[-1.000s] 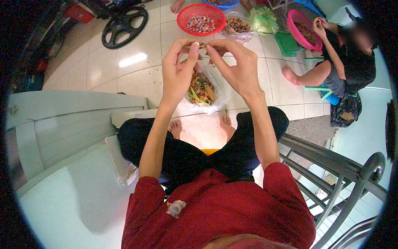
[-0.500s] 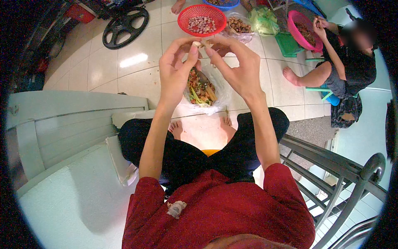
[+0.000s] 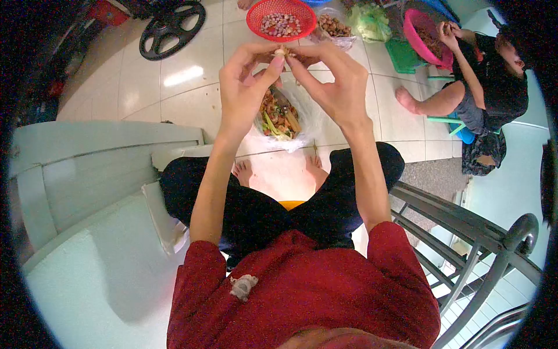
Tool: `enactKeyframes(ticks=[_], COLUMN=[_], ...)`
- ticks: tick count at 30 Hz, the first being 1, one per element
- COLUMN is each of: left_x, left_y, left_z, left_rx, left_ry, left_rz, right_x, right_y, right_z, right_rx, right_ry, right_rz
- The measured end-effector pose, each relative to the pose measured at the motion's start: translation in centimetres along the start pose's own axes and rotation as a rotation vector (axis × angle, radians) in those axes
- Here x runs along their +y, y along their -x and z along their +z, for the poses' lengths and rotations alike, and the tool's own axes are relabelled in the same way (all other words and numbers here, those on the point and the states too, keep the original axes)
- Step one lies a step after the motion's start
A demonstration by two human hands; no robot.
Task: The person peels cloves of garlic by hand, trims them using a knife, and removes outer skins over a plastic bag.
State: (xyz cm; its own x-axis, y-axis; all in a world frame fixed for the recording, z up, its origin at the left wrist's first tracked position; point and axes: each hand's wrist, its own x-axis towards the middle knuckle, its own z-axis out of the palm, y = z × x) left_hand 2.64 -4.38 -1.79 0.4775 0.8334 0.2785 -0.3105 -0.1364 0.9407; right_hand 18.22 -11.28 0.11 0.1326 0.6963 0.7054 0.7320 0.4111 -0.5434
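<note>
My left hand [image 3: 247,87] pinches a small pale clove [image 3: 282,51], which looks like garlic or shallot, between thumb and fingers. Meeting it at the fingertips, my right hand [image 3: 340,87] is pinched on the same clove and its papery skin. The other fingers of both hands are curled and partly hidden. Below them on the floor, between my hands and feet, lies an open clear plastic bag [image 3: 290,143] with peelings and green and yellow vegetable scraps in it. Beyond my hands stands a red perforated basket [image 3: 251,23] with many small pinkish-white cloves.
A plastic bag of brown unpeeled bulbs [image 3: 334,28] and a green bag [image 3: 372,23] lie beside the basket. At right, another person [image 3: 494,87] sits by a pink basin [image 3: 410,35]. Metal railing [image 3: 447,215] stands at my right, a pale panel [image 3: 104,151] at my left.
My fingertips have closed further around the clove, so less of it shows. The view has shifted slightly, with the floor items appearing a little higher.
</note>
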Motion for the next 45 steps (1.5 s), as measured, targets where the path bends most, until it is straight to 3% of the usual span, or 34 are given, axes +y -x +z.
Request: enactKeyframes(ticks=[14,45], left_x=[-0.13,0.36], left_y=[0.03,-0.06], left_z=[-0.03,-0.03], left_rx=[0.024,0.028], left_ry=[0.093,0.156], left_rz=[-0.074,-0.145], right_x=[0.08,-0.08], right_y=[-0.09,-0.26], right_z=[-0.15,-0.23], right_rx=[-0.009,-0.004], right_ry=[0.032,-0.034], right_rz=[-0.056,0.059])
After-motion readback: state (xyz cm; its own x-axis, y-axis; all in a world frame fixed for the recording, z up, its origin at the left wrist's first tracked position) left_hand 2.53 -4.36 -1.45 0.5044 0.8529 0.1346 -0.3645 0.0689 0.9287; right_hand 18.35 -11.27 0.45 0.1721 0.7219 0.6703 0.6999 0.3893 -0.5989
